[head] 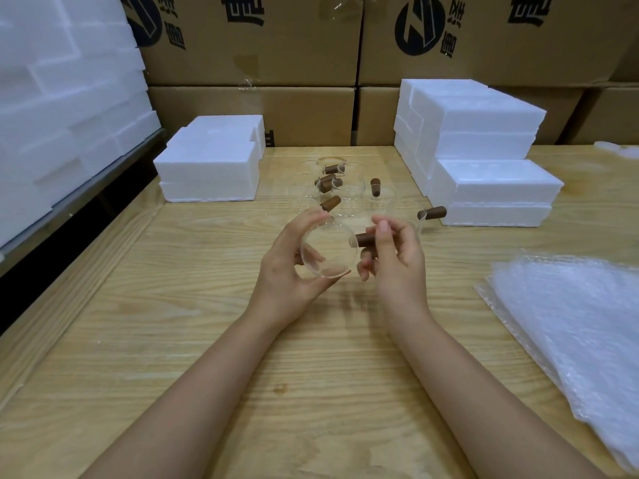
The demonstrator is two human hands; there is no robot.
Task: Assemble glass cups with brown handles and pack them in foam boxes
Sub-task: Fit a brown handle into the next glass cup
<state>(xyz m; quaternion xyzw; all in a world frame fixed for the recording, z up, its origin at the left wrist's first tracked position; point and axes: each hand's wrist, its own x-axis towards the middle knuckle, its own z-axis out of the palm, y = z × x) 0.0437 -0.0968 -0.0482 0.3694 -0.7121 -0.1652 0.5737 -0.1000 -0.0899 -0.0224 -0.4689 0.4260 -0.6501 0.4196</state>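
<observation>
a pale, grainy wooden desk (pixel 173 340) sits against a wall of printed cardboard cartons (pixel 249 46). blocky white foam boxes (pixel 211 160) are stacked left and right, with crinkled bubble wrap (pixel 570 323) at right. above the desk's middle, the left grip (pixel 287 267) curls round a clear, round glass cup (pixel 328 254), and the right grip (pixel 397 257) pinches its brown cylindrical handle (pixel 366 239).

A pale, grainy wooden table (pixel 207 340) carries a low stack of white foam boxes (pixel 211 167) at back left and a taller stepped stack of white foam boxes (pixel 484 160) at back right. Between them sits a cluster of clear glass cups with brown cylindrical handles (pixel 328 183) — and crinkled clear bubble-wrap sheets (pixel 570 323) lie near the right edge.
</observation>
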